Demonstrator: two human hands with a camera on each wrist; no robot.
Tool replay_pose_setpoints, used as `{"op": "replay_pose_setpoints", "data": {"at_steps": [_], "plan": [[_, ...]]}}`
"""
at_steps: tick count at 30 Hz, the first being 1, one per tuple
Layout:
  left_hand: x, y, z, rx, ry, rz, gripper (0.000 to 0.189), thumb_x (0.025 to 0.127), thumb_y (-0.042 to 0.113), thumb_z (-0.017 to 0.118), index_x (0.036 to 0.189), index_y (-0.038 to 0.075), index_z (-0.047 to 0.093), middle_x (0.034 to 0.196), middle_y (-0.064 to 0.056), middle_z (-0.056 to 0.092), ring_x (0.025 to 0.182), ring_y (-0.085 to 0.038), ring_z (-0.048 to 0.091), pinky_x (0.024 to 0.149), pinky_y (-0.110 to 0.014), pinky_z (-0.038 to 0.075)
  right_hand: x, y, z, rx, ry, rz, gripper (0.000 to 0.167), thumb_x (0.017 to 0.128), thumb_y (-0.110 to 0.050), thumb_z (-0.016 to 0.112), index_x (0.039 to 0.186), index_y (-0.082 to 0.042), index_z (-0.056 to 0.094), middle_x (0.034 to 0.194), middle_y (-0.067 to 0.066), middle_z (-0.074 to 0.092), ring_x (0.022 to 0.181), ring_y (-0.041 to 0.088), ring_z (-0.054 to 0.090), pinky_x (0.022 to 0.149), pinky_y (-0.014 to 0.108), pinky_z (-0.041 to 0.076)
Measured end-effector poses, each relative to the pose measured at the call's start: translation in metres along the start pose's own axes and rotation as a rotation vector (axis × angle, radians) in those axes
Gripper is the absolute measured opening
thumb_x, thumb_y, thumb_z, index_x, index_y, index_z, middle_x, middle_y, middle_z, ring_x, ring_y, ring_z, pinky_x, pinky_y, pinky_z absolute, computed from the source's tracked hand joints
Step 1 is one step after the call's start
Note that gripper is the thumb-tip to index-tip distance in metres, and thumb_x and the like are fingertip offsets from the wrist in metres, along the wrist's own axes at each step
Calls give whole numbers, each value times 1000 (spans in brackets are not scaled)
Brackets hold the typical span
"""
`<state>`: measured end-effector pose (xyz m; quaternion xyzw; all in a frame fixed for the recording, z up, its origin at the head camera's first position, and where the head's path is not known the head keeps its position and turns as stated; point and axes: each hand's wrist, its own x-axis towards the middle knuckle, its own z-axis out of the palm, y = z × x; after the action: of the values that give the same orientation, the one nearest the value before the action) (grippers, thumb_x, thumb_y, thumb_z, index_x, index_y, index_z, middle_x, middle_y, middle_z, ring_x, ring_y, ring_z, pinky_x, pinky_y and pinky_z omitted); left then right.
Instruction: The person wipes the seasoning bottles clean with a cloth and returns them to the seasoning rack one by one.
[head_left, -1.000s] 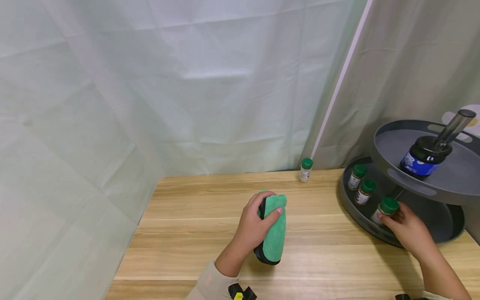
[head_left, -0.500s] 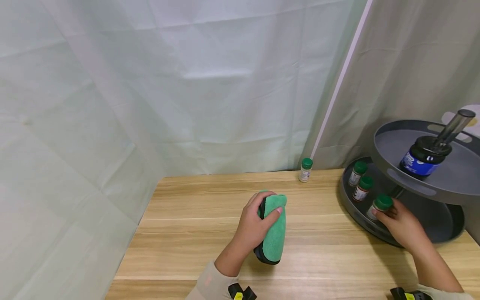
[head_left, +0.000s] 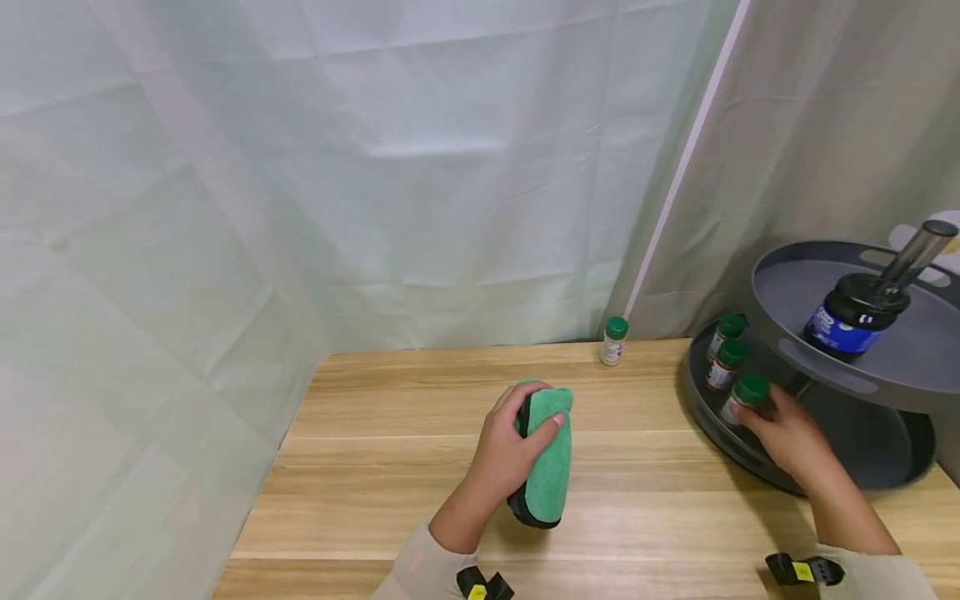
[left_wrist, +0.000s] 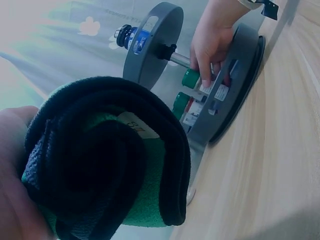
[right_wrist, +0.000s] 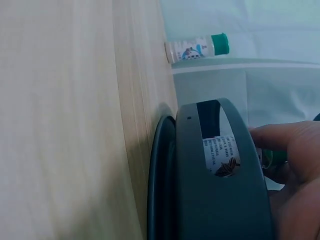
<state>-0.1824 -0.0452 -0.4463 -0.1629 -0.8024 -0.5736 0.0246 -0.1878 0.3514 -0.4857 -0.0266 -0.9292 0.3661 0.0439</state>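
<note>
My left hand [head_left: 506, 454] holds a rolled green cloth [head_left: 551, 467] with dark edging, above the wooden table. Its coiled dark end and a small tag show in the left wrist view. At the right, my right hand [head_left: 795, 433] grips a small green-capped spice jar [head_left: 751, 389] by its side, inside the lower tray [head_left: 877, 458] of a grey two-tier stand. Two more spice jars, a nearer one [head_left: 731, 353] and a farther one [head_left: 727, 327], stand in that tray along its left rim. The right wrist view shows a printed label [right_wrist: 220, 152] through the rim's cutout; my fingers are partly hidden there.
Over the lower tray, the upper tray [head_left: 787, 279] carries a black jar [head_left: 843, 333] with a blue label, and a dark tube [head_left: 918, 254] rises beside it. Another green-capped jar [head_left: 612, 343] stands at the table's back edge, against the curtain.
My right hand and its jar have moved left and farther back along the lower tray's rim. The two other jars there have shifted backward too. My left hand and the cloth stay put.
</note>
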Motion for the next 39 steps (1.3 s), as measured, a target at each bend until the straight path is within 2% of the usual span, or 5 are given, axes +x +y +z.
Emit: {"op": "replay_pose_setpoints", "data": {"at_steps": [4,32,35,37,39], "plan": [[0,1,-1,0,3,3,37,95,39,69,130,33,59,128,5,59,109,-16,60,90,-36,52,7,0,3,18,-5,-11,55,104,-25,56,141,11,40,134,44,50,118,61,54,86,61,50],[0,4,-2,-8,14,-7,36,95,40,69,129,33,60,125,3,60,108,-16,59,91,-38,51,35,-6,6,76,-13,93,74,104,-40,51,151,11,25,143,43,41,128,61,42,97,70,37],[0,5,-2,-7,15,-7,37,94,39,70,129,31,60,125,4,59,109,-16,59,91,-38,50,34,-5,7,86,9,96,75,103,-41,53,152,9,26,142,42,44,128,59,45,96,66,39],[0,4,-2,-6,13,-6,39,94,39,70,130,28,60,125,4,59,109,-16,58,92,-39,50,32,-5,7,91,39,97,74,103,-39,55,151,10,27,140,41,46,125,54,49,92,54,45],[0,4,-1,-5,12,-6,41,95,39,70,132,24,60,126,4,59,109,-17,58,92,-39,50,28,-6,7,107,101,104,69,102,-36,56,148,9,32,137,38,50,112,31,62,86,35,47]]}}
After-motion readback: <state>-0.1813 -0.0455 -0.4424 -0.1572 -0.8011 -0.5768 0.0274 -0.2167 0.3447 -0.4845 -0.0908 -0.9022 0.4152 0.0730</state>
